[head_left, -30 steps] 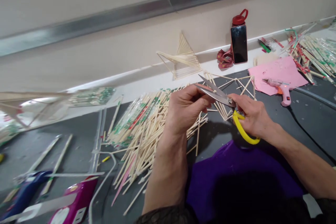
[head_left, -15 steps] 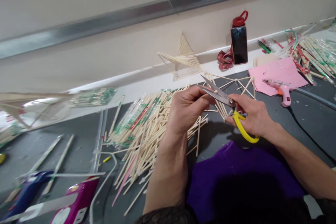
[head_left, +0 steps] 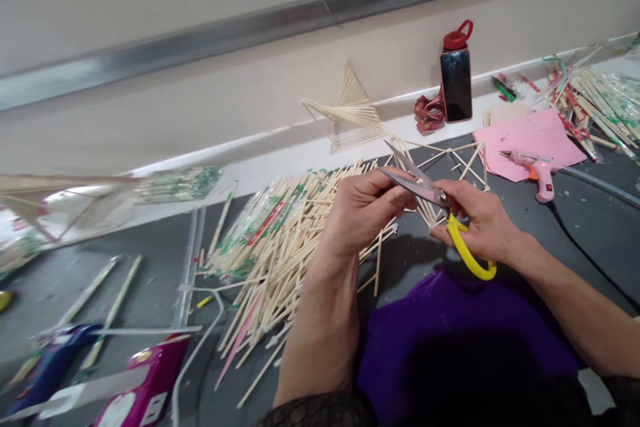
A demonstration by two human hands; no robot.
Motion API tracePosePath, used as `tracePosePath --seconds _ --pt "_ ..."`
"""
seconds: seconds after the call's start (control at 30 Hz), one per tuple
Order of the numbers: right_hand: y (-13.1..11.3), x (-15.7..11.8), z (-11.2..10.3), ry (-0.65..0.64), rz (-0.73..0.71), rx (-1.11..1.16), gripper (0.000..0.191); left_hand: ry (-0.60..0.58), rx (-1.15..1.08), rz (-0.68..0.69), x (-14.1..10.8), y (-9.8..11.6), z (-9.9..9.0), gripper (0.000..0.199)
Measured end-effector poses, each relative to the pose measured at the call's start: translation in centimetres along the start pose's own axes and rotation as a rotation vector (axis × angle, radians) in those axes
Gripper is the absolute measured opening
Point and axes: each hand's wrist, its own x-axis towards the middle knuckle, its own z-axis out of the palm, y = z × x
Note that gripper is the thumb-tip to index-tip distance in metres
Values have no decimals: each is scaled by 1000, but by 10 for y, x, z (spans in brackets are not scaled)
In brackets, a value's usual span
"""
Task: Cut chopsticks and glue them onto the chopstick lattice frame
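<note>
The right hand [head_left: 477, 220] grips yellow-handled scissors [head_left: 442, 198], just right of the picture's middle. The left hand [head_left: 367, 207] has moved a bit right, fingers pinched on a pale stick [head_left: 420, 181], so its tip pokes deeper between the 2 blades.

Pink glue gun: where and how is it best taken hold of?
Likely by the handle, from the person's near side: it points toward the person, past the pink sheet, while the nozzle points left and may be hot. The cord leaves the handle's lower end, so grip above it.
</note>
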Motion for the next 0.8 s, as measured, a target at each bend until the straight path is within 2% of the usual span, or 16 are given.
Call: tracePosePath --seconds 0.13,0.3,0.53,0.63,0.8 --pt "2 -1 0 24 -20 -21 38 6 34 31 1 -4 -1 9" --pt "4 0 -1 41 -30 -60 38 15 20 65 3 -7 3 8" --pt "0 1 1 50 40 -77 35 125 -16 37 4 4 10 6" --pt "0 0 0 36 41 -80 37 108 21 46 3 2 8 7" --pt "2 0 -6 -15 30 -74 49 55 34 47 2 -3 3 7"
